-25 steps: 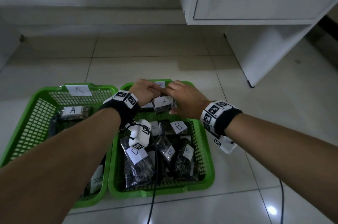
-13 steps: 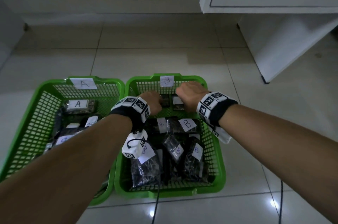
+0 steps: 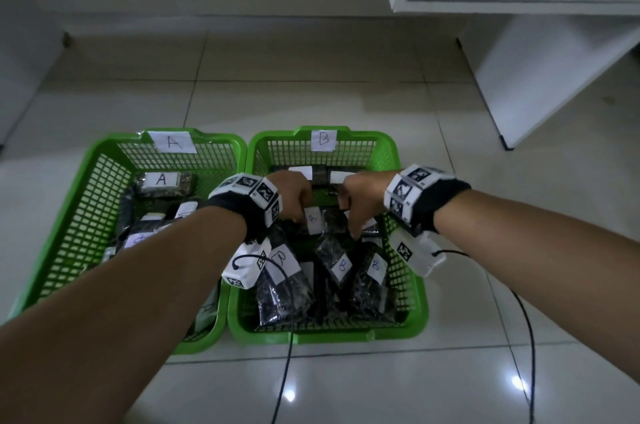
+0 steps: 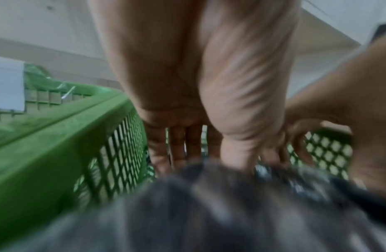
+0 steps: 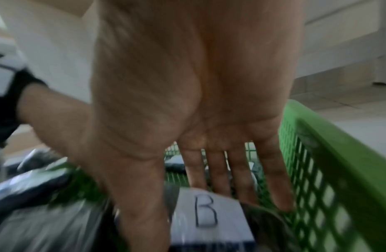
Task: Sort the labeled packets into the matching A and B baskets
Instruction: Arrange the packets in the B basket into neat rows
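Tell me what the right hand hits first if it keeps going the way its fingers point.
Probably the B-labeled packet just under the right hand's fingertips in the B basket; blur hides whether they touch.

Both forearms reach forward, left hand (image 3: 292, 191) and right hand (image 3: 360, 196) pointing down (fingers straight, relaxed).

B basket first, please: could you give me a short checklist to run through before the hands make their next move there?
1. Both hands over the B basket: ok; left hand and right hand are inside it.
2. Hands free of packets: ok; the wrist views show straight fingers, nothing gripped.
3. Readable packet labels match the basket: ok; B packets in B, an A packet in the A basket.
4. Far packet label: cannot tell; no letter shows.
5. Packets left to sort outside the baskets: cannot tell; none is in view.
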`<state>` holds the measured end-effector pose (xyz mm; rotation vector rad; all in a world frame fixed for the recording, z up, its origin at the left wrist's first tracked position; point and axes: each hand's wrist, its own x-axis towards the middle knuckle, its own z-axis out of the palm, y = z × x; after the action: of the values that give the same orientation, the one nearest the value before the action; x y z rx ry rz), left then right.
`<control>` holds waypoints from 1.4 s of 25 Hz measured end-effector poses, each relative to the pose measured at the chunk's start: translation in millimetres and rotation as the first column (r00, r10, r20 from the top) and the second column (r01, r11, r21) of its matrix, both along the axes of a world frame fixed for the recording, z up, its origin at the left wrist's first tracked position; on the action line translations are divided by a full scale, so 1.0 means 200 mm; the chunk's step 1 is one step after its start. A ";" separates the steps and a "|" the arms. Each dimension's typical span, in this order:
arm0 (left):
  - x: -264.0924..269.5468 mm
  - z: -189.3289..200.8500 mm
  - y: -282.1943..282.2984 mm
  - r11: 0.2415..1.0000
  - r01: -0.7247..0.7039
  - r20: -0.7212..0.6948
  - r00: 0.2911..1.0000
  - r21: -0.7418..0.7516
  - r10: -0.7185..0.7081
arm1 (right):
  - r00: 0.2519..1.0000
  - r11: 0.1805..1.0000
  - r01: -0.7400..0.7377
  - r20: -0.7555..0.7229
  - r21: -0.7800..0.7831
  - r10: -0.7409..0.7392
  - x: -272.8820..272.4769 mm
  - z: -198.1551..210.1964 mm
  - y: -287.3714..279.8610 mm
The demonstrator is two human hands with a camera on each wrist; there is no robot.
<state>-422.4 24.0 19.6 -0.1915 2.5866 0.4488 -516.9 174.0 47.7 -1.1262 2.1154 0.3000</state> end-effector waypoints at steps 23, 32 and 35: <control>-0.09 0.00 0.01 0.969 0.032 0.013 0.999 -0.247 -0.030 | 0.935 0.839 0.340 0.057 -0.425 -0.350 -0.10 0.15 0.15; -0.09 0.01 -0.05 0.988 -0.019 -0.008 1.000 -0.151 0.018 | 0.955 0.884 0.223 -0.091 -0.411 -0.283 -0.10 0.12 0.02; -0.11 0.06 -0.09 0.988 -0.086 -0.105 0.992 -0.128 0.073 | 0.953 0.900 0.189 -0.147 -0.392 -0.264 -0.10 0.10 0.02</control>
<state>-444.1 6.9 31.0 -0.3268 2.7166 0.3222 -536.0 177.3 68.7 -1.0737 2.5296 -0.1161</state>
